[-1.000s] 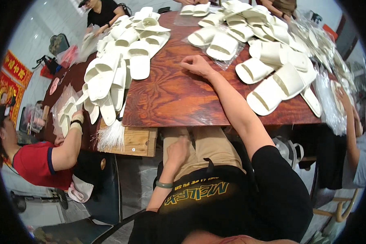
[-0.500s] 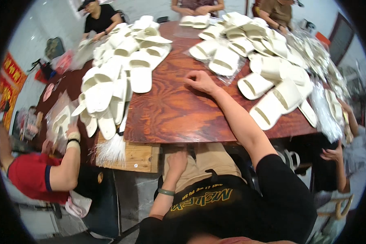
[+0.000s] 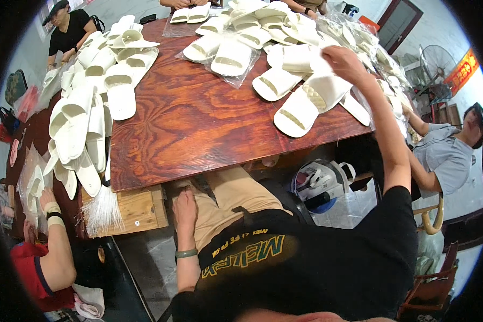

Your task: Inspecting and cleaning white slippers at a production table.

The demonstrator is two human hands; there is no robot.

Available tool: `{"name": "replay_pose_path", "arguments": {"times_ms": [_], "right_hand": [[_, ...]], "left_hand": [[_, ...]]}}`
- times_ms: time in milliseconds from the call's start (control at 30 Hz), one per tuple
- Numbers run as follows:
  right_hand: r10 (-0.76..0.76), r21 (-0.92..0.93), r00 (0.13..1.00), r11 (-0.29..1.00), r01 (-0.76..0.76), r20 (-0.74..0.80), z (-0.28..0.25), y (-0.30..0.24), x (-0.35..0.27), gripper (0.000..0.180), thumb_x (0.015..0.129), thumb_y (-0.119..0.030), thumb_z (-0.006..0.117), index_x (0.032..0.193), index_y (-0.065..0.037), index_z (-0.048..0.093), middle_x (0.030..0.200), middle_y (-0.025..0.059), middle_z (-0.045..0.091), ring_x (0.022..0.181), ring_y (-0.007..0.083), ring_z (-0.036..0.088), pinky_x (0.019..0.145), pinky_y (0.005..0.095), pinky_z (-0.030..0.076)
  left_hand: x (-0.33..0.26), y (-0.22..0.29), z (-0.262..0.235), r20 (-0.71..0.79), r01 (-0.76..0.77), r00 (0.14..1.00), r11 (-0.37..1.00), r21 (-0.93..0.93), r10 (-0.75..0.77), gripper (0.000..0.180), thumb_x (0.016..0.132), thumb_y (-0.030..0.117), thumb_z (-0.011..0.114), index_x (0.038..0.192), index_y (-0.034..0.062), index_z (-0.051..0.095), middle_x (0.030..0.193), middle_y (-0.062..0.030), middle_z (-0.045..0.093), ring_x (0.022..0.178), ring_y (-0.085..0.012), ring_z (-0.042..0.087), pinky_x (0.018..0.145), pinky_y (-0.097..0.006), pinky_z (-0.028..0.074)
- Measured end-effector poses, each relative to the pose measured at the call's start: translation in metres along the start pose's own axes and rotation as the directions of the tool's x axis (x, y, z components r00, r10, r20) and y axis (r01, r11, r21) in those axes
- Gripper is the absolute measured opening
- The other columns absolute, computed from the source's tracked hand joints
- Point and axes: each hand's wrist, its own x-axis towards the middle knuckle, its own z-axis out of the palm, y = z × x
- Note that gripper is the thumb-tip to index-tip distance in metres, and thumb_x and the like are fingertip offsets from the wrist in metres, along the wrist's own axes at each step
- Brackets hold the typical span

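My right hand (image 3: 346, 65) reaches out over the pile of cream-white slippers at the right of the table. It is slightly blurred, its fingers loosely bent and apart, and I see nothing in them. Just below it is a slipper (image 3: 327, 88); another cream slipper (image 3: 297, 115) lies nearer the table's edge. My left hand (image 3: 185, 212) rests on my thigh by the front edge of the table, a green bangle (image 3: 187, 253) at its wrist. Its fingers are dim near the table's edge, so their pose is unclear.
A wooden table (image 3: 188, 129) spans the middle. More slippers (image 3: 72, 123) are heaped at left, above white ties (image 3: 103, 212) on a wooden board. A bagged slipper pair (image 3: 232, 59) lies farther back. Co-workers sit around, including a red-sleeved person (image 3: 43, 273) and a grey-shirted person (image 3: 440, 155).
My right hand has moved from above the bare tabletop to the right, over the slipper pile. The view has swung right. My left hand stays on my lap.
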Motion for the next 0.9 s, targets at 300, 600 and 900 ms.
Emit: {"name": "replay_pose_path", "arguments": {"times_ms": [300, 600, 900], "right_hand": [[-0.033, 0.115, 0.974, 0.993, 0.007, 0.224, 0.047, 0.070, -0.026, 0.058, 0.070, -0.018, 0.070, 0.124, -0.010, 0.050, 0.126, 0.0134, 0.047, 0.120, 0.0300, 0.041, 0.103, 0.0375, 0.033], [-0.146, 0.530, 0.848, 0.830, -0.175, 0.509, 0.085, 0.064, 0.031, 0.047, 0.073, -0.024, 0.070, 0.116, -0.010, 0.058, 0.120, 0.0077, 0.052, 0.118, 0.0250, 0.040, 0.102, 0.0328, 0.032], [-0.081, 0.805, 0.872, 0.432, -0.406, 0.483, 0.093, 0.081, 0.011, 0.016, 0.084, -0.002, 0.058, 0.100, -0.002, 0.062, 0.094, 0.0018, 0.065, 0.086, 0.0080, 0.060, 0.079, 0.0233, 0.048]], "left_hand": [[0.001, 0.017, 0.008, 0.018, -0.063, 0.998, 0.951, 0.301, 0.060, 0.040, 0.089, 0.027, 0.044, 0.071, -0.0030, 0.062, 0.067, -0.0274, 0.059, 0.065, -0.0421, 0.060, 0.063, -0.049, 0.047], [0.009, -0.013, 0.027, -0.099, -0.012, 0.994, 0.917, 0.399, 0.055, 0.035, 0.081, 0.025, 0.053, 0.057, 0.0015, 0.063, 0.060, -0.0208, 0.060, 0.057, -0.0351, 0.060, 0.057, -0.043, 0.048], [0.011, -0.021, 0.022, -0.014, -0.007, 1.000, 0.928, 0.373, 0.013, 0.033, 0.082, 0.022, 0.051, 0.061, 0.0001, 0.063, 0.063, -0.0226, 0.060, 0.061, -0.0359, 0.061, 0.062, -0.043, 0.049]]}}
